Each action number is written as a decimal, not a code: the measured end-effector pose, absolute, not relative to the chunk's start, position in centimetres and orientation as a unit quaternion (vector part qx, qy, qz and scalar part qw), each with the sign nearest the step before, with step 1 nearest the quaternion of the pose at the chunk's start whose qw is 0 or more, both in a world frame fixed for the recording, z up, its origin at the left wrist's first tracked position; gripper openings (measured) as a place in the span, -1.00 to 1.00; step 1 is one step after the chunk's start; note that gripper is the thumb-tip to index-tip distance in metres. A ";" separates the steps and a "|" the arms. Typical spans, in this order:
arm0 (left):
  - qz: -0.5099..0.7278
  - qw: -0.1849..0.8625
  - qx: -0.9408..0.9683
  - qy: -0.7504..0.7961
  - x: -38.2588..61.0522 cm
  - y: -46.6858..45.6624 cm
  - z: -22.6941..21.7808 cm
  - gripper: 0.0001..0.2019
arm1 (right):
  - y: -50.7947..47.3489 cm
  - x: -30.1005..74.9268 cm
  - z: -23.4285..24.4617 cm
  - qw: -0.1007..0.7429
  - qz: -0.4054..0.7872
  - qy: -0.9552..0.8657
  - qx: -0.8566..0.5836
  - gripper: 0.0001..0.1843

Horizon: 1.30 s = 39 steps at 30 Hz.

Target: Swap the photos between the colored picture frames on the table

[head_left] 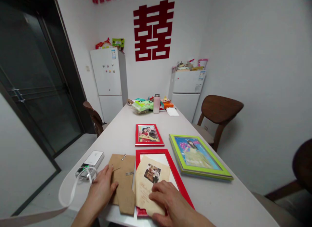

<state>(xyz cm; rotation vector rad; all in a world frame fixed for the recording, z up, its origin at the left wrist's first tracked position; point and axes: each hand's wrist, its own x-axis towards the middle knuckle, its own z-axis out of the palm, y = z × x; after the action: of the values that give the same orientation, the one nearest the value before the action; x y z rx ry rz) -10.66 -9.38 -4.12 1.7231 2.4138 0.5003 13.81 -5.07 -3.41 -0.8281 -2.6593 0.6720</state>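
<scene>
A brown backing board (pixel 122 178) with metal clips and a fold-out stand lies on the table. My left hand (pixel 102 188) rests at its left edge, fingers stretched forward and the thumb apart on the board. To its right is a large red picture frame (pixel 175 175) with a white surface inside. Across this frame lies a cream paper sheet (pixel 143 194) with a small printed photo and faint writing. My right hand (pixel 168 201) has its fingers bent over the sheet's lower right part, with the thumb near the bottom edge.
A small red-framed photo (pixel 148 135) lies beyond the large frame, and a green-framed picture (pixel 195 152) on the right. A white device (pixel 90 163) with a cable sits left. Farther back stand a pink bottle (pixel 156 104) and snack bags (pixel 142 106). Chairs (pixel 219 113) flank the table.
</scene>
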 end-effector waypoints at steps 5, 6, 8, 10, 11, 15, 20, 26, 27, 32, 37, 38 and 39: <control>0.210 0.116 0.619 0.748 -8.1 -9.1 -4.4 -0.54 | -4.3 14.2 -4.2 0.130 0.202 -0.930 -0.280 -0.84; 0.226 0.138 0.628 0.731 -7.2 -9.1 -4.4 -0.53 | -4.0 14.4 -4.3 0.128 0.191 -0.932 -0.281 -0.81; 0.245 0.176 0.644 0.704 -5.6 -9.1 -4.2 -0.51 | -3.5 14.7 -4.1 0.128 0.179 -0.931 -0.290 -0.78; 0.239 0.197 0.657 0.688 -4.6 -9.1 -4.0 -0.46 | -3.4 15.2 -3.8 0.136 0.188 -0.927 -0.294 -0.83; 0.232 0.203 0.659 0.686 -4.4 -9.1 -4.0 -0.42 | -3.5 15.3 -3.6 0.140 0.197 -0.926 -0.291 -0.79; 0.233 0.210 0.652 0.690 -4.7 -9.0 -4.4 -0.29 | -4.6 15.4 -3.9 0.122 0.209 -0.940 -0.242 -0.41; 0.276 0.220 0.627 0.694 -5.3 -8.3 -4.5 -0.36 | -4.5 15.0 -4.2 0.140 0.177 -0.945 -0.238 -0.78; 0.303 0.207 0.626 0.689 -4.0 -8.2 -4.0 -0.43 | -2.6 16.7 -3.3 0.175 0.156 -0.930 -0.282 -0.76; 0.298 0.207 0.631 0.686 -3.5 -8.3 -4.0 -0.43 | -2.4 17.1 -3.3 0.171 0.159 -0.930 -0.283 -0.76; 0.218 0.241 0.678 0.659 -1.1 -8.7 -4.1 -0.45 | -2.8 18.0 -3.6 0.151 0.191 -0.928 -0.284 -0.80; 0.175 0.236 0.703 0.648 -0.4 -8.8 -3.8 -0.51 | -2.3 18.1 -4.0 0.185 0.169 -0.889 -0.383 -0.84; 0.172 0.236 0.703 0.649 -0.4 -8.8 -3.6 -0.50 | -1.9 18.1 -4.2 0.184 0.153 -0.874 -0.423 -0.81; 0.169 0.239 0.703 0.648 -0.5 -8.9 -3.5 -0.50 | -1.6 18.1 -4.5 0.176 0.139 -0.858 -0.462 -0.78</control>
<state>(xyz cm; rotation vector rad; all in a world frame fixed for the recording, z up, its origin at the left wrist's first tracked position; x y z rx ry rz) -0.50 -8.87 -3.49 1.9246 1.7750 0.4622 18.14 -1.60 -4.46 -1.3092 -2.4290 0.3924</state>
